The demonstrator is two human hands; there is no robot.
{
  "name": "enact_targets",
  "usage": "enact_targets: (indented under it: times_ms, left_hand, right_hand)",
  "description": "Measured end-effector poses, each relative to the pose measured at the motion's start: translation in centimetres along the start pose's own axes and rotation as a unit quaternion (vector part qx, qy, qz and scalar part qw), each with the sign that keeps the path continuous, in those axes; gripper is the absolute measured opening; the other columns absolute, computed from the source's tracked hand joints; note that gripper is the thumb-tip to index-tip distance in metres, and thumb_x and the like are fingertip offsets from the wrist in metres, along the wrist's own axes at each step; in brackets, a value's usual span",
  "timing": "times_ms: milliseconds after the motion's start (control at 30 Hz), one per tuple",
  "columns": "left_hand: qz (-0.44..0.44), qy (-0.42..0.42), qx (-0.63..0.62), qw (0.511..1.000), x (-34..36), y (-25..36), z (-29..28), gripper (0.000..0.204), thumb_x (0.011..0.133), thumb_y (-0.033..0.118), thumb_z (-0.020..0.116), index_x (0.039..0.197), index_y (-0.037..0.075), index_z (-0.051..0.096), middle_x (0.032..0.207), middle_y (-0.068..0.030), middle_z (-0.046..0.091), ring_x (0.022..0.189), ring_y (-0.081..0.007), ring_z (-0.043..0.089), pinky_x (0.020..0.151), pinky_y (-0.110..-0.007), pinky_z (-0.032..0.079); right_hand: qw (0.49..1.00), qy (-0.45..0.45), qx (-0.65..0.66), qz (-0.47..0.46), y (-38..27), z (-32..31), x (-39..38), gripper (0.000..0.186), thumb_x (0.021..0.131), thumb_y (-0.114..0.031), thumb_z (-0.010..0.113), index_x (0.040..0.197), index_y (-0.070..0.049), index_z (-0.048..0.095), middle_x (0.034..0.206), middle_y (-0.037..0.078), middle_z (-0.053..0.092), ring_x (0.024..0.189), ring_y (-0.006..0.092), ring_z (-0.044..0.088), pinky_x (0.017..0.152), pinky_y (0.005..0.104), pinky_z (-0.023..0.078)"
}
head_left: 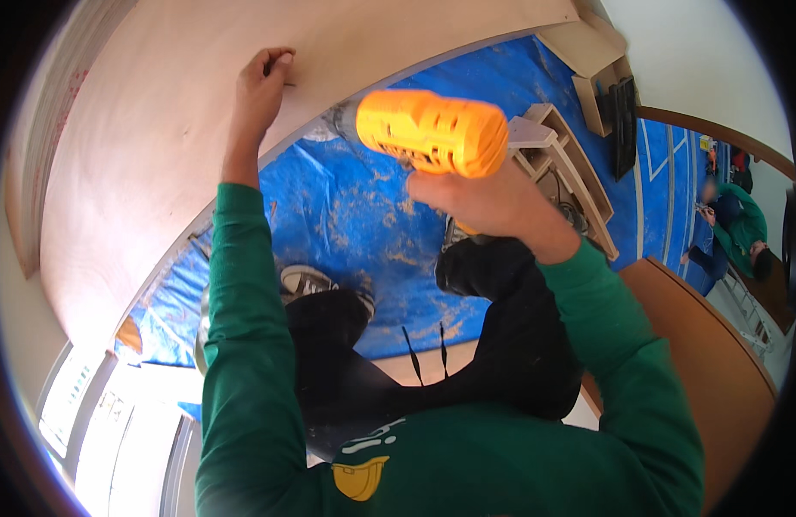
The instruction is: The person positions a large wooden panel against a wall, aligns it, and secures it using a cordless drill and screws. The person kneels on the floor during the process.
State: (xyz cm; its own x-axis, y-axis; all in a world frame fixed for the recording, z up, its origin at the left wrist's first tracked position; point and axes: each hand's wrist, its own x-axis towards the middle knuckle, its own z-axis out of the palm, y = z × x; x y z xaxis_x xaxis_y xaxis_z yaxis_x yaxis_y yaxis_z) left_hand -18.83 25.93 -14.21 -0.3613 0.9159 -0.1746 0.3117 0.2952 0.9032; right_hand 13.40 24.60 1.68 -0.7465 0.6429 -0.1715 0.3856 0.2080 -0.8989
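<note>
My right hand [480, 200] is wrapped round the grip of a yellow-orange cordless drill [432, 131]. The drill's dark nose points left at the edge of a large pale plywood panel [183, 129], and motion blurs its tip. Over that panel, my left hand [264, 86] is closed, with thumb and fingertips pinched together. A short, thin dark line shows just below the fingertips, too small to name. Whatever the pinch holds is mostly hidden.
Blue sheeting [355, 224] strewn with sawdust covers the floor round my shoes. On the right are a wooden frame [566, 164], an open cardboard box [592, 73] and a brown panel [691, 336]. Farther right, a person in green [743, 224] crouches near a ladder [743, 310].
</note>
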Motion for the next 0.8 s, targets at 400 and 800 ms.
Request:
enact_targets:
  times_ms: [400, 800]
  left_hand:
    - [0.194, -0.031, 0.161, 0.967, 9.0, 4.7, -1.3, 0.044, 0.095, 0.033, 0.076, 0.127, 0.002, 0.074, 0.118, -0.0182, 0.078, 0.110, -0.0347, 0.074, 0.096, -0.044, 0.058]
    - [0.155, -0.172, -0.100, 0.968, 2.9, 4.8, 11.8, 0.025, 0.105, 0.017, 0.071, 0.119, -0.003, 0.075, 0.102, -0.0035, 0.075, 0.092, -0.0111, 0.068, 0.090, -0.029, 0.057]
  right_hand:
    - [0.984, 0.149, 0.100, 0.021, -3.1, -8.8, 0.3, 0.029, 0.098, -0.021, 0.071, 0.114, 0.003, 0.069, 0.094, 0.011, 0.074, 0.078, 0.0203, 0.071, 0.070, 0.0335, 0.058]
    - [0.963, 0.261, -0.022, 0.057, -2.1, -20.2, -5.7, 0.022, 0.088, -0.004, 0.077, 0.109, 0.001, 0.070, 0.085, 0.007, 0.071, 0.074, 0.0165, 0.069, 0.065, 0.0316, 0.057]
